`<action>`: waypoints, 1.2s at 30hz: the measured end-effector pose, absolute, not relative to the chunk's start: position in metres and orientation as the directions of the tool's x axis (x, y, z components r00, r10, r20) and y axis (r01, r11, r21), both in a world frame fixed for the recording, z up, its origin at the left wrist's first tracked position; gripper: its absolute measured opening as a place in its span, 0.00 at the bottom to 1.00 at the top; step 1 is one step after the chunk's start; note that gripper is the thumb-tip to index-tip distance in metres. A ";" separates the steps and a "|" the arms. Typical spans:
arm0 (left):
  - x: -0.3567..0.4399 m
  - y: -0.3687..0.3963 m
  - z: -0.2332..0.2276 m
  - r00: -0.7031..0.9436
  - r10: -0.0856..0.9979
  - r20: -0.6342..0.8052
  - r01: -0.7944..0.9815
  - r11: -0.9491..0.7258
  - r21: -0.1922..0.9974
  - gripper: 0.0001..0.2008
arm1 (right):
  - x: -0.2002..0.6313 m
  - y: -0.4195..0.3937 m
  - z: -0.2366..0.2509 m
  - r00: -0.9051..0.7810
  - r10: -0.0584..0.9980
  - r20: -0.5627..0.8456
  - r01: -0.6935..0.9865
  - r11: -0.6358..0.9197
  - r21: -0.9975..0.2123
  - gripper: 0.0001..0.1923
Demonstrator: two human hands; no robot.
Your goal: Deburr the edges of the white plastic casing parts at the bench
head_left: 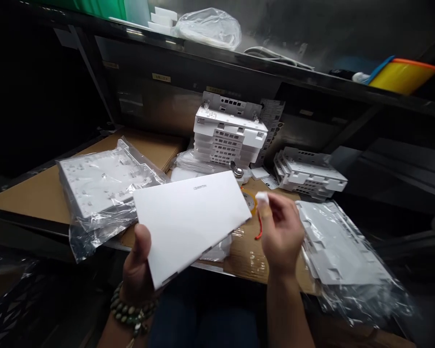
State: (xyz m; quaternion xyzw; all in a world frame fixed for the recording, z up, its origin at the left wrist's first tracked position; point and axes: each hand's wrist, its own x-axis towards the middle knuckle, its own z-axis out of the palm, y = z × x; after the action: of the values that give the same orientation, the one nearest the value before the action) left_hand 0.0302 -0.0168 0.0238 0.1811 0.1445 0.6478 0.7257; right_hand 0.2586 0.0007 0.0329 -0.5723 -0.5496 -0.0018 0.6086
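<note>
- Left hand (139, 270): grip clamped on the near left corner of a flat white panel (190, 220), thumb on top, fingers hidden beneath. A beaded bracelet (130, 311) sits on that wrist.
- The white panel is held tilted above the near edge of the tabletop (32, 193), smooth face up, with a small faint mark near its far edge. Its far right corner lies close to the right hand.
- Right hand (281, 232): fingertips pinched together on a small white connector (263, 197), with a thin red wire (259, 228) hanging from it in front of the palm. Hand is just right of the panel, not touching it.
- Left part of the tabletop: a white moulded plate in a clear plastic bag (101, 186), lying on brown cardboard.
- Right part, beside the right hand: another bagged white plate (340, 246), reaching over the near edge.
- Toward the far edge, middle: a tall stack of white slotted brackets (228, 137). To its right, a lower stack (310, 176).
- Shelf above (217, 60): a crumpled clear bag (210, 26) and a yellow tub with an orange rim (402, 75) at the right end.
</note>
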 end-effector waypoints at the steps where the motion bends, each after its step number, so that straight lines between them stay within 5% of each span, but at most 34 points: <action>1: 0.026 -0.018 0.022 0.126 0.992 0.028 -0.893 0.101 0.438 0.34 | 0.275 0.025 0.035 0.385 0.643 0.662 0.716 0.245 -0.654 0.12; 3: 0.017 -0.019 0.019 0.173 0.985 0.013 -0.890 0.150 0.430 0.35 | 0.302 0.071 0.038 0.307 0.758 0.575 0.827 0.087 -0.556 0.13; 7: 0.006 -0.022 0.019 0.171 0.984 -0.054 -0.878 0.177 0.444 0.31 | 0.322 0.133 0.042 0.149 0.873 0.464 0.909 0.063 -0.411 0.14; 10: 0.002 -0.021 0.016 0.158 0.987 -0.015 -0.890 0.149 0.430 0.27 | 0.315 0.154 0.046 0.037 0.918 0.395 0.948 0.093 -0.303 0.19; 15: -0.007 -0.016 0.005 0.222 0.956 0.190 -0.921 0.141 0.364 0.26 | 0.304 0.176 0.053 0.014 0.960 0.280 0.978 0.045 -0.203 0.11; 19: -0.018 -0.018 -0.004 0.289 0.950 0.120 -0.887 0.218 0.407 0.35 | 0.298 0.185 0.056 0.027 0.973 0.229 0.983 0.016 -0.184 0.10; 24: -0.025 -0.022 -0.019 0.231 0.960 0.156 -0.932 0.172 0.318 0.33 | 0.303 0.176 0.066 0.116 0.954 0.276 0.961 -0.039 -0.273 0.06; 27: -0.023 -0.020 -0.022 0.272 0.936 0.225 -0.940 0.209 0.268 0.32 | 0.302 0.144 0.074 0.207 0.911 0.357 0.918 -0.055 -0.392 0.13; 29: -0.018 -0.019 -0.017 0.253 0.945 0.207 -0.946 0.197 0.259 0.31 | 0.290 0.106 0.075 0.253 0.873 0.418 0.827 0.029 -0.561 0.18; 31: -0.009 -0.018 -0.007 0.192 0.968 0.159 -0.950 0.143 0.277 0.29 | 0.265 0.059 0.073 0.299 0.828 0.474 0.559 0.251 -0.790 0.16; 34: 0.009 -0.020 0.010 0.097 0.989 0.115 -0.936 0.051 0.349 0.27 | 0.215 -0.013 0.062 0.185 0.843 0.504 0.335 0.428 -0.839 0.05; 36: 0.019 -0.022 0.019 0.123 0.989 0.078 -0.905 0.080 0.417 0.30 | 0.183 -0.048 0.053 -0.025 0.855 0.518 0.270 0.505 -0.820 0.09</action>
State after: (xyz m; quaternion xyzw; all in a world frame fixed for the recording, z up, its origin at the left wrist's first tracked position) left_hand 0.0186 -0.0224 0.0190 0.1855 0.1131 0.6524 0.7260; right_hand 0.1829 -0.0477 0.0526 -0.4222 -0.6659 0.2633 0.5559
